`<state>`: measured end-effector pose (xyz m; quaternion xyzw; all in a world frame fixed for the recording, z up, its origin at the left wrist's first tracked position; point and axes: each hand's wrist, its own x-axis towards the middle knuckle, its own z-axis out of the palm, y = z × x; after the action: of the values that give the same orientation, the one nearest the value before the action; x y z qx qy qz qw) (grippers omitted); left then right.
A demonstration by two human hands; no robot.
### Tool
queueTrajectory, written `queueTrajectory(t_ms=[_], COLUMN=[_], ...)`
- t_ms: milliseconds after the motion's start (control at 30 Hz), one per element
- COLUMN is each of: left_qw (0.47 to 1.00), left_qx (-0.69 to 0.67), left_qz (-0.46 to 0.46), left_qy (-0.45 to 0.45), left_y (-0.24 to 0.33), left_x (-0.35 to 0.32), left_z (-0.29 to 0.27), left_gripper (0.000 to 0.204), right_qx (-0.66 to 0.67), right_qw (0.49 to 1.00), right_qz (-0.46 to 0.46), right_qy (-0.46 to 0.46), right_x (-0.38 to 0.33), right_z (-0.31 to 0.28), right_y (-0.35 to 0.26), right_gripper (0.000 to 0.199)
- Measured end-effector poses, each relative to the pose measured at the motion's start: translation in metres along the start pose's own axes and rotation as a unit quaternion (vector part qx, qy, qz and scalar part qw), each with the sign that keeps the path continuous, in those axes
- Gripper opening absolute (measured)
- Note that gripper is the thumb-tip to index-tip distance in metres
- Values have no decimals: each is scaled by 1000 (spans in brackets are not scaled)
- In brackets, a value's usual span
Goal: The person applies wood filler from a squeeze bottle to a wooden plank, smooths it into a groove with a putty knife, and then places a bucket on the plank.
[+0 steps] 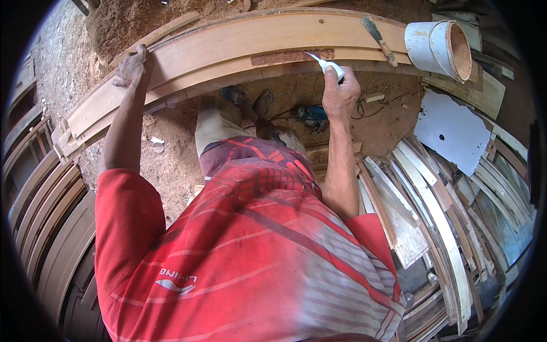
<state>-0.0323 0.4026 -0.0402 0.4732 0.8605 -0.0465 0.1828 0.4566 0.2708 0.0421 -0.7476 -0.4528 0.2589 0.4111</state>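
Note:
A long pale wooden board (245,43) stretches across in front of me, with a dark brown rough strip (285,57) along its near edge. My right hand (342,97) is closed around a small white glue bottle (332,69). The bottle's thin nozzle points left, its tip at the brown strip; whether it touches cannot be made out. At the board's left part, my left hand (132,65) is closed at the far edge, fingers curled. A brush (379,41) with a wooden handle lies across the board's right part.
A white round bucket (437,50) lies tipped at the board's right end. A blue power tool (312,115) with a cord sits on the dusty floor beyond my feet. Wood strips (424,188) pile up at right, near a white sheet (453,131). Dark panels (65,239) stack at left.

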Motion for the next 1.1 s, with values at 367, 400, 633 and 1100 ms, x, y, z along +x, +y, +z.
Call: queueTrajectory(t_ms=[367,400,633,1100], left_qw=[985,985,987,987], left_qx=[16,16,30,20], left_qz=[-119,-120,-119,-126], left_qy=[121,124,100,95], left_y=[17,18,24,16], left_x=[-12,-12,-19,-5], left_z=[3,4,-6,4], left_gripper=[67,67,66,71], right_qx=[9,7,-12,-46], right_qw=[1000,1000,999,996], right_qz=[-6,-17,7,36], right_qy=[1,8,50,74], right_x=[4,4,9,21], right_z=[-5,-5,-19,-33], right_y=[2,2,13,18], right_gripper=[23,23,25,28])
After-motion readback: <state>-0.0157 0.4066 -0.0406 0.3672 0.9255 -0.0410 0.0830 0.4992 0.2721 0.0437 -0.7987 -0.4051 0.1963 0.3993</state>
